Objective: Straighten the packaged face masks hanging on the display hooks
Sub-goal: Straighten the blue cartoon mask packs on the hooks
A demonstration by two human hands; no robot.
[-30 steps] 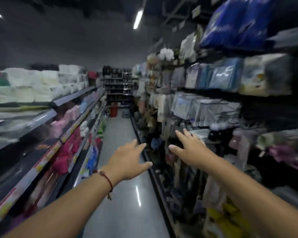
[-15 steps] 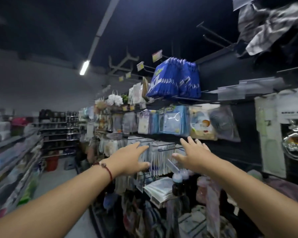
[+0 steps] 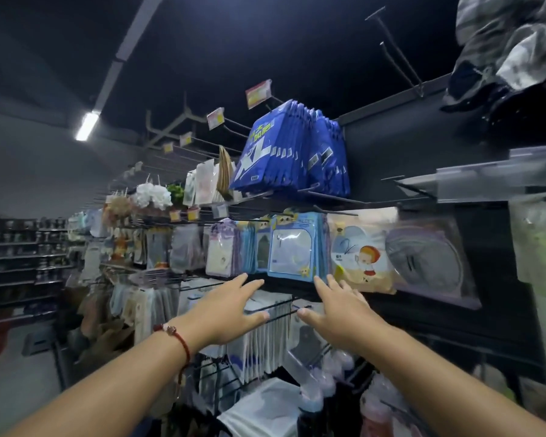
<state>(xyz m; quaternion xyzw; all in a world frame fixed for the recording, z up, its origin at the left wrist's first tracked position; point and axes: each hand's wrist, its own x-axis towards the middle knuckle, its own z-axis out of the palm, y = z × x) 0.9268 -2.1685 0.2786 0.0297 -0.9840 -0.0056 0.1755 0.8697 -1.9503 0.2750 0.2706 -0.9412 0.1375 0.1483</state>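
Head view: I reach my left hand [image 3: 230,305] and right hand [image 3: 338,305], fingers spread and empty, toward light-blue windowed plastic mask packets [image 3: 292,246] on the hook row's middle; straightening not yet begun.

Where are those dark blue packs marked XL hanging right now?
In the head view the dark blue XL packs hang on the top row of hooks, right of centre, directly above the light blue mask packs that both open hands reach toward.

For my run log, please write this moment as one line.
stage: reaching | left hand: open, empty | right hand: open, empty | target: light blue mask packs on hooks, untouched
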